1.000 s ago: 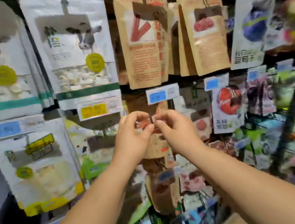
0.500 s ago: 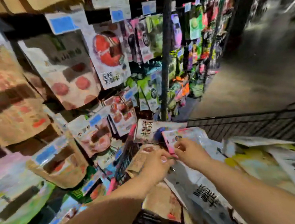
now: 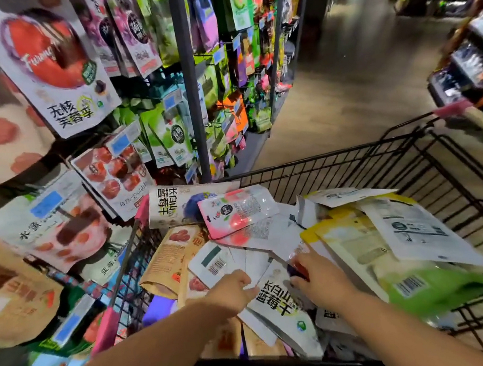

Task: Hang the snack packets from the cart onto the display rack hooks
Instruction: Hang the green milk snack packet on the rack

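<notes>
Display rack (image 3: 188, 68) packed with hanging bags on the left, black wire cart (image 3: 353, 170) right beside it, snack packets (image 3: 237, 210) heaped loose inside. At the near end, the right hand (image 3: 320, 279) has its grip curled on the top of a white blueberry packet (image 3: 281, 307). The left hand (image 3: 234, 292) sits curled at that packet's edge, and I can't tell whether its grip holds anything.

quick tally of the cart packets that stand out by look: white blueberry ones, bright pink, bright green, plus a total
white blueberry packets: 2
bright pink packet: 1
bright green packet: 1
total: 4
</notes>
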